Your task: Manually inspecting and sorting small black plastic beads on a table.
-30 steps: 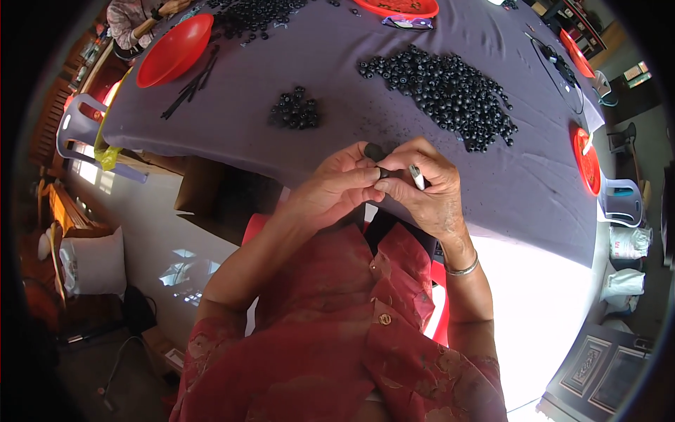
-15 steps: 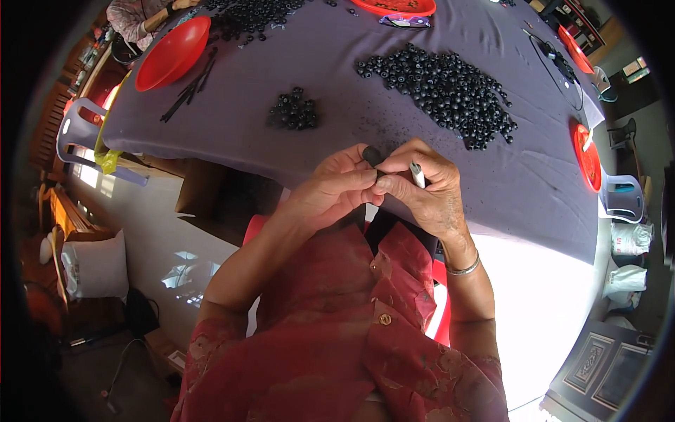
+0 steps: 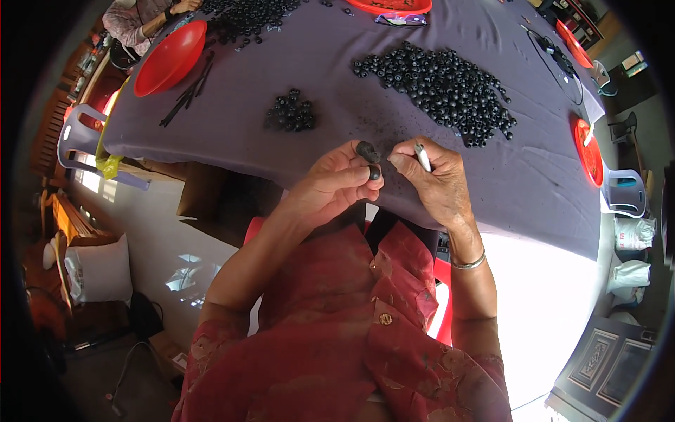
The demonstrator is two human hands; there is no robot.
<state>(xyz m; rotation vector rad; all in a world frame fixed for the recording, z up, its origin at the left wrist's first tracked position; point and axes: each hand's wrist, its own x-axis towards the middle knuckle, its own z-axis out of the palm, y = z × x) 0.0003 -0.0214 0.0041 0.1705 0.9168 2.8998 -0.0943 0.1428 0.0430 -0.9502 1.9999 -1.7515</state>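
Just beyond the table's near edge, my left hand (image 3: 334, 184) pinches a small black bead-like piece (image 3: 375, 172) between thumb and fingers. A dark, rough covering (image 3: 367, 150) sits at the tip of its index finger. To the right, a little apart, my right hand (image 3: 441, 184) has thumb and forefinger together and holds a short white pen-like tool (image 3: 422, 157) against its fingers. What the tool's lower end looks like is hidden. Ahead lies a large heap of black bead-like pieces (image 3: 450, 91), and a smaller group (image 3: 290, 112) lies ahead on the left.
A purple-grey cloth (image 3: 309, 63) covers the table. A red bowl (image 3: 171, 60) and dark sticks (image 3: 188, 90) lie at left; another black heap (image 3: 242, 21) is beyond. Red trays (image 3: 586, 151) stand along the right edge. Another person's arm (image 3: 151, 24) shows far left.
My hands have drawn apart: the right has moved slightly right with the white tool. The bead-like piece now shows plainly in my left fingers.
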